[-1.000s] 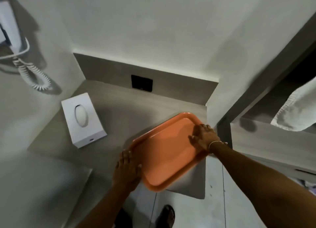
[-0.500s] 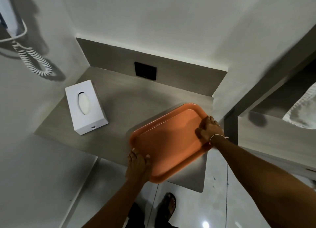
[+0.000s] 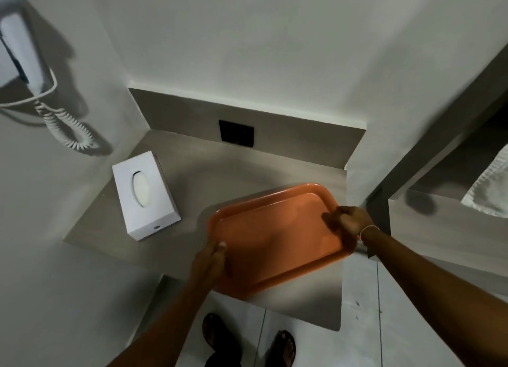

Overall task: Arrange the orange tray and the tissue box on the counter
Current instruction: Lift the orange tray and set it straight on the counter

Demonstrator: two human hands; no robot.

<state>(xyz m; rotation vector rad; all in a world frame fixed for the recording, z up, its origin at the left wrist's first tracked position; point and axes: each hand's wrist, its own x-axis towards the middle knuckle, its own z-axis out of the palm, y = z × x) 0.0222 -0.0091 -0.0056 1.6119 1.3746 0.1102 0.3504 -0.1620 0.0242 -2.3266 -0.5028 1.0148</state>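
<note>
Grey counter (image 3: pixel 192 174) is carrying the tray (image 3: pixel 275 237), lying askew over its front edge. Left hand (image 3: pixel 210 259) and right hand (image 3: pixel 350 222) are clamping its short ends. Tissue box (image 3: pixel 145 194) is standing well apart, nearer the left hand.

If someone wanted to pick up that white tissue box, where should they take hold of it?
Probably across the two long side walls of the tissue box, coming down from above. It lies flat on the counter with open space on both long sides, and gripping the walls avoids the oval opening on top.
</note>
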